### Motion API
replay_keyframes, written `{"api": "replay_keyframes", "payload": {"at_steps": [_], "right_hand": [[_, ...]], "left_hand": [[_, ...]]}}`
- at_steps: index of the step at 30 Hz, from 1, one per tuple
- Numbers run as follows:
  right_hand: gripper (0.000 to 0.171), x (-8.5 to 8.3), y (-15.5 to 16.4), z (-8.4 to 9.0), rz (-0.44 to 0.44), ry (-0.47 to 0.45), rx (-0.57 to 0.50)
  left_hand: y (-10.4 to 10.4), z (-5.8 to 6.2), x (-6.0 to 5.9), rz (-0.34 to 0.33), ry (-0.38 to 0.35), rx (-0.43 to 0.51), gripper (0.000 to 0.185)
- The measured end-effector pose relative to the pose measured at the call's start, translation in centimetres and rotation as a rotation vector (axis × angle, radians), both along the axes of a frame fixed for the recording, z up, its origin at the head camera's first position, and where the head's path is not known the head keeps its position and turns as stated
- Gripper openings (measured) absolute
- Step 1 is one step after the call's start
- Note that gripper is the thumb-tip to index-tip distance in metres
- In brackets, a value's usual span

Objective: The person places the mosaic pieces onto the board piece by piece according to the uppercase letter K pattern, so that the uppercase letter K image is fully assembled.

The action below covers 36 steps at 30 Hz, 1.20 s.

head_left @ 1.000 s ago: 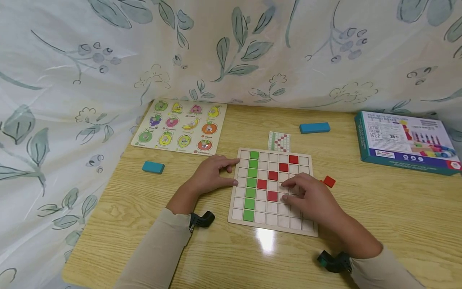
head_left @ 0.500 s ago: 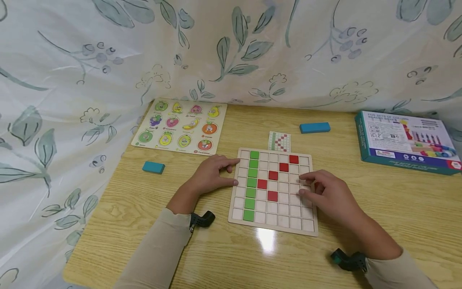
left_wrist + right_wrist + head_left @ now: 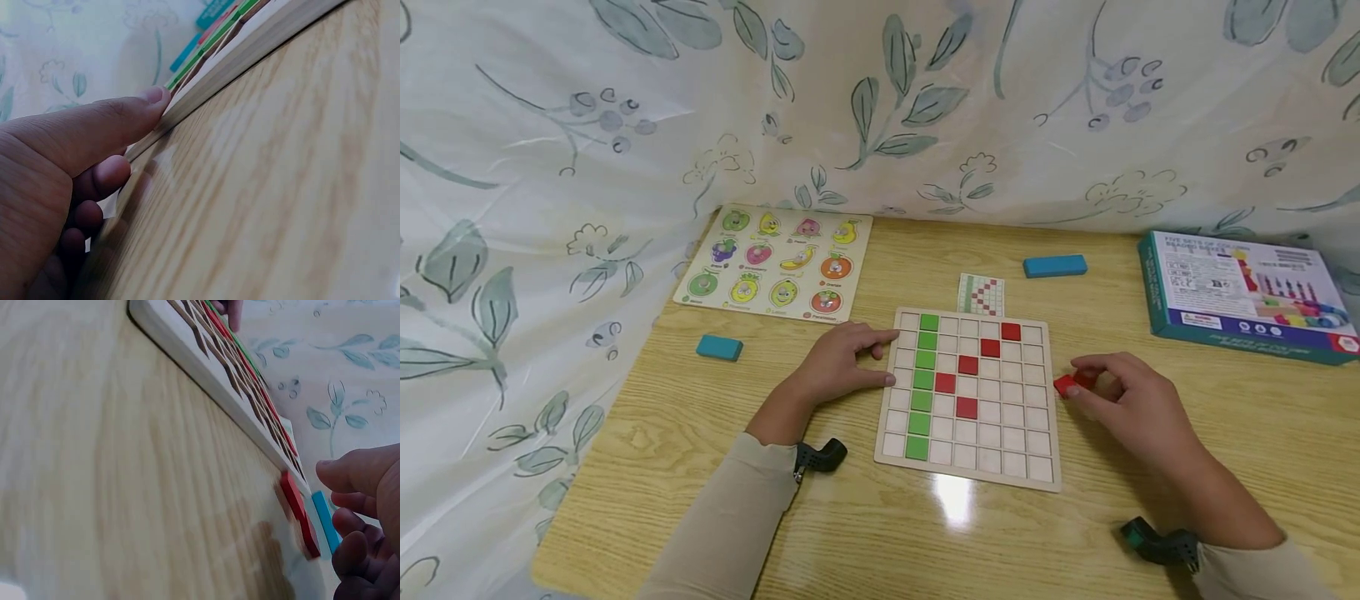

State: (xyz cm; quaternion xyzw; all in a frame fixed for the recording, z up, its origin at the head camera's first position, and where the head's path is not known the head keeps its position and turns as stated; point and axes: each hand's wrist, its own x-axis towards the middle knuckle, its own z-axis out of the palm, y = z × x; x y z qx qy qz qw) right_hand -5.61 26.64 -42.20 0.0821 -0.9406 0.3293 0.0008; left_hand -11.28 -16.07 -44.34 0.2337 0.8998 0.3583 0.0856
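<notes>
A wooden grid board [image 3: 988, 433] carries a column of green square tiles [image 3: 919, 401] and several red square tiles [image 3: 967, 365] set diagonally. My left hand [image 3: 838, 362] rests at its left edge, index finger and thumb touching the rim. In the left wrist view, the thumb [image 3: 134, 119] presses the board's side. Beyond the right edge, my right hand [image 3: 1138, 408] reaches over two loose red tiles [image 3: 1064, 385], thumb and index finger spread around them. The right wrist view shows these loose tiles [image 3: 292, 497] on the table, with the thumb a little apart from them.
A small pattern card [image 3: 981, 293] lies behind the board. Blue blocks sit at the left [image 3: 718, 347] and at the back [image 3: 1055, 266]. A fruit puzzle board [image 3: 775, 260] lies back left, a boxed toy set [image 3: 1247, 292] back right. A patterned cloth [image 3: 880, 108] hangs behind the table.
My right hand has moved right, from over the board to the loose red tiles beside it. My left hand has stayed at the board's left edge.
</notes>
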Motion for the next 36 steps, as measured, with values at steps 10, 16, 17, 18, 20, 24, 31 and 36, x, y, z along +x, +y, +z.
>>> {"api": "replay_keyframes", "payload": {"at_steps": [10,16,17,18,20,24,31,36], "right_hand": [[0.038,-0.2,1.6,-0.4,-0.029,-0.008,0.063],[0.042,-0.5,1.9,-0.9,-0.018,-0.022,0.099],[0.043,-0.5,2.0,-1.0,-0.017,-0.026,0.104],[0.043,-0.6,2.0,-1.0,-0.016,-0.028,0.109],[0.044,-0.7,2.0,-1.1,-0.015,-0.032,0.117],[0.042,-0.7,2.0,-1.1,-0.015,-0.028,0.124],[0.037,-0.7,1.9,-1.0,-0.010,-0.002,0.124],[0.036,-0.6,1.8,-1.0,-0.013,-0.001,0.119]], "left_hand": [[-0.1,0.0,0.1,0.005,-0.005,-0.004,0.066],[0.0,0.1,0.1,0.006,-0.010,-0.009,0.066],[0.0,0.1,0.1,0.006,-0.010,-0.009,0.066],[0.0,0.1,0.1,0.006,-0.010,-0.009,0.066],[0.0,0.2,0.1,0.006,-0.011,-0.008,0.066],[0.0,0.2,0.1,0.005,-0.007,-0.004,0.066],[0.1,0.3,0.1,0.001,-0.002,0.000,0.066],[0.1,0.3,0.1,0.000,-0.002,-0.002,0.066]]}}
